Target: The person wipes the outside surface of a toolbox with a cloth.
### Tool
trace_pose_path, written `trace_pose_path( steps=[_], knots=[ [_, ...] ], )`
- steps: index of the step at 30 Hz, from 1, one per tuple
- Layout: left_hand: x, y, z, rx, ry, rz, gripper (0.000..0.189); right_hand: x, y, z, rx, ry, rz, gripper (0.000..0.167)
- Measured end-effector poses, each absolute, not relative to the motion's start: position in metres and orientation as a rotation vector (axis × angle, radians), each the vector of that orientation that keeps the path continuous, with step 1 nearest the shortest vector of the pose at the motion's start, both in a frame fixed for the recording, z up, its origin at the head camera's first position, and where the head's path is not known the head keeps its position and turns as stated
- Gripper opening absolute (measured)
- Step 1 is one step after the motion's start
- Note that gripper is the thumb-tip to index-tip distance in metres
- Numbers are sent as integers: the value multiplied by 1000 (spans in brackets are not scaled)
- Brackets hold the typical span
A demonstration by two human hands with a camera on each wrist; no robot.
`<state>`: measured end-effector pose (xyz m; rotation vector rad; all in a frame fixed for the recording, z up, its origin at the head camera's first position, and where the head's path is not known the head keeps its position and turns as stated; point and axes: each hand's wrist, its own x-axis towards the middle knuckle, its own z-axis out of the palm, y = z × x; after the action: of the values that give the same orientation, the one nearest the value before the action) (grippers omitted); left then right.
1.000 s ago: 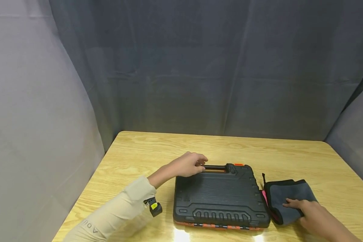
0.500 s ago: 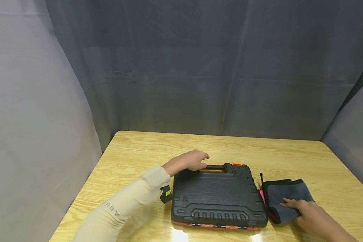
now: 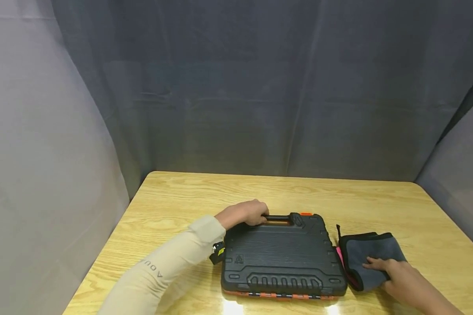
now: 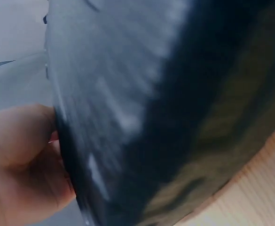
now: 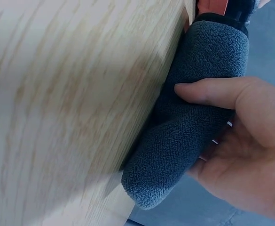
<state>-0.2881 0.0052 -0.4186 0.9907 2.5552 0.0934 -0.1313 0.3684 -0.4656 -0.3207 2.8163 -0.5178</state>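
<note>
From here, the person's left hand (image 3: 249, 213) curls round the black handle (image 3: 279, 218) at the far edge of a black rectangular plastic case (image 3: 281, 253), flat on the pale wooden desk (image 3: 169, 205). Just right of the case, a folded, black-edged grey cloth (image 3: 372, 249) is pinched by the right hand (image 3: 404, 278), thumb on top.

In the head view, the left grip (image 3: 249, 213) hides from us one end of the handle (image 3: 277, 217). A mark (image 3: 239, 259) on the case (image 3: 280, 249) is too small to read. The left wrist view shows us the case blurred and cut off.
</note>
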Motion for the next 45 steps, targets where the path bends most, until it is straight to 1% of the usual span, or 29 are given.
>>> trace_pose_path(
  steps=[7,15,23,28,33,36,43,45],
  knots=[
    [-286,3,-421,965,2572,97,26,-129,367,-465,-306,2824,-592,54],
    [-281,-3,-421,961,2656,121,26,-128,368,-465,-318,2828,-617,54],
    [-277,-5,-393,977,2799,115,27,-129,368,-465,-263,2798,-620,51],
    [-276,-8,-373,1033,2956,66,21,-128,368,-465,-266,2798,-637,52],
    [-273,-12,-359,1111,3096,23,20,-127,367,-465,-267,2796,-644,52],
    [-272,-13,-352,1175,3183,-6,20,-127,368,-464,-272,2790,-667,53],
    [-270,-13,-343,1327,3384,-12,28,-125,366,-464,-261,2766,-712,52],
    [-269,-12,-341,1369,3421,-10,27,-123,366,-463,-263,2774,-710,52]
  ],
)
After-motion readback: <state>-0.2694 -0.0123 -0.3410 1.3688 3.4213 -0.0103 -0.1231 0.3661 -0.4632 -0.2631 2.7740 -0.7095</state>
